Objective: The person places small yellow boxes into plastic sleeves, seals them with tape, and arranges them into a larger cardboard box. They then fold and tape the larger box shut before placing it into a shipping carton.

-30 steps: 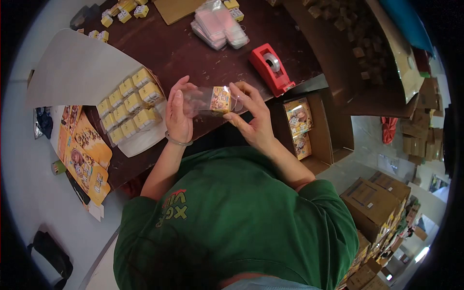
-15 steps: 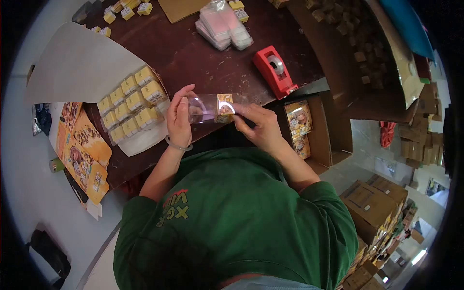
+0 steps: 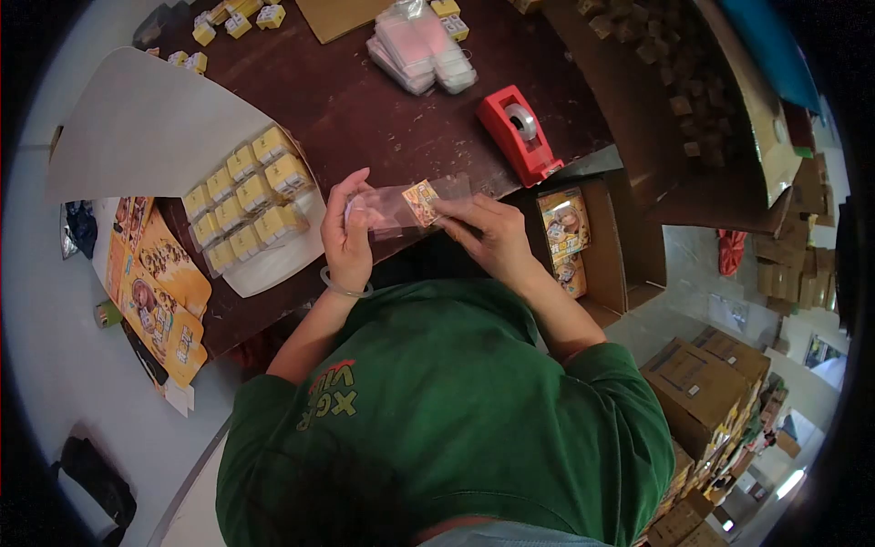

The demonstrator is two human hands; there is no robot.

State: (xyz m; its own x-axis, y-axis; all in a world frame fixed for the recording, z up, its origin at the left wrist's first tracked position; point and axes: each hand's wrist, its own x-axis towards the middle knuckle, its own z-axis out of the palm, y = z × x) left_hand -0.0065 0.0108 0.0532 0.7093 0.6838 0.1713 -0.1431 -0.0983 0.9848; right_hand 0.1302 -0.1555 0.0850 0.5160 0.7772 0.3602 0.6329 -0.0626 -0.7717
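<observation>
Between my hands, just over the table's near edge, is a clear plastic bag (image 3: 389,206) with a small yellow printed card (image 3: 420,202) at its right part. My left hand (image 3: 348,228) is closed on the bag's left end, thumb against it and the other fingertips pointing up. At the right end, my right hand (image 3: 488,228) pinches the bag beside the card. To the left, an open white box (image 3: 150,137) holds rows of small yellow-and-white boxes (image 3: 242,193) in clear wrap.
A red tape dispenser (image 3: 517,137) and stacked clear bags (image 3: 419,46) lie on the dark table (image 3: 337,100). Cardboard boxes (image 3: 643,242) stand at the right, one with printed packs (image 3: 565,223). Flat printed packaging (image 3: 159,296) hangs at the left.
The card has tilted within the view, and the bag looks flatter and less shiny. My left hand has shifted slightly right and turned a little.
</observation>
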